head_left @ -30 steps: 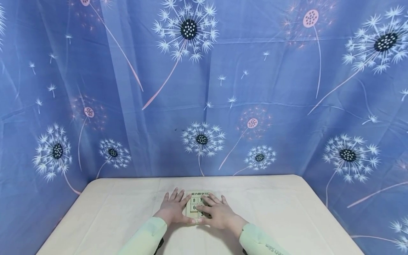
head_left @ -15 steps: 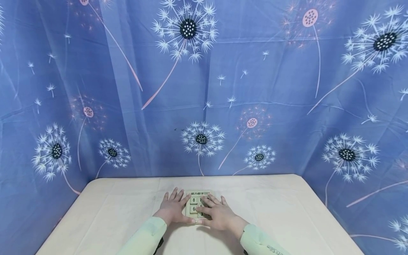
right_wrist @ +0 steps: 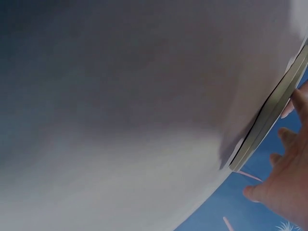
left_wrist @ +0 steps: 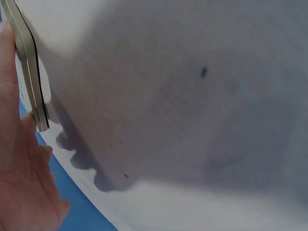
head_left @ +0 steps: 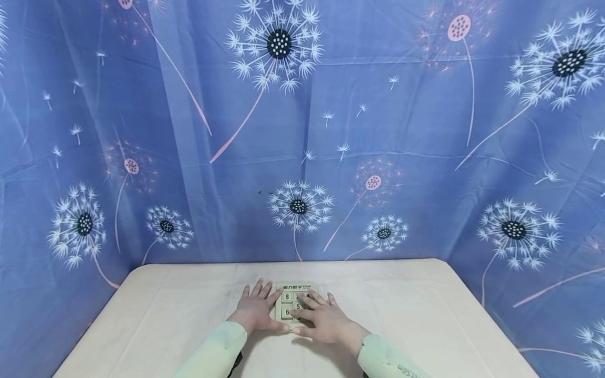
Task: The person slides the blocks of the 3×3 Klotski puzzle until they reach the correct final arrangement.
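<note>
Head view: number board midway between the side edges of the pale surface, short of its far edge. Along the board's left edge, left hand with fingers spread; over the numbered tiles, right hand, likewise spread, one fingertip at tile 6.

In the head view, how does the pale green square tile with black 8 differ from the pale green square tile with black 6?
The 8 tile sits in the top row; the 6 tile sits lower on the pale green board. The left hand ends beside the 8 tile's corner; the right hand reaches the 6 tile's edge. Both are pale, square and numbered.
</note>
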A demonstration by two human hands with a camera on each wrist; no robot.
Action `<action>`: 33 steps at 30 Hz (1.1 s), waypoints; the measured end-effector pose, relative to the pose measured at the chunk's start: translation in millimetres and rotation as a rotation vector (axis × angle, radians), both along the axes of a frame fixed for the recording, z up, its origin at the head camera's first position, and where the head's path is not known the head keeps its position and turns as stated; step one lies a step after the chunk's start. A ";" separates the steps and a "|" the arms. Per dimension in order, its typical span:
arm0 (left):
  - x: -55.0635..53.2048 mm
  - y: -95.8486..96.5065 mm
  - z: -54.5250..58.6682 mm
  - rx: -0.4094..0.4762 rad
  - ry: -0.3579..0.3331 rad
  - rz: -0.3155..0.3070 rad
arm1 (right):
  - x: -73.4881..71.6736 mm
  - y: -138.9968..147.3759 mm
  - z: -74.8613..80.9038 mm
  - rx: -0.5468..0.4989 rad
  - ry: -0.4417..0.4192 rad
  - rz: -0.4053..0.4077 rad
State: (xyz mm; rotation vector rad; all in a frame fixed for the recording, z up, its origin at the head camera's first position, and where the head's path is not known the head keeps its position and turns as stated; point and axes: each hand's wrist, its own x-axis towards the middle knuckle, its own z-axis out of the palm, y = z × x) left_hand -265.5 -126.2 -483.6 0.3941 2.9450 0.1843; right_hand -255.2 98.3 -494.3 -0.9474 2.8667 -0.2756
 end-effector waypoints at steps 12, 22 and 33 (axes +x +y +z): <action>-0.4 -0.5 -1.3 0.006 -0.002 -0.004 | 2.6 3.5 -0.6 -0.003 0.001 0.022; -1.3 -0.2 -3.0 -0.013 -0.002 0.003 | 4.2 4.3 -2.2 0.016 0.005 0.018; -1.2 -0.1 -2.8 -0.012 -0.005 0.012 | 7.2 5.2 0.2 0.000 0.019 0.036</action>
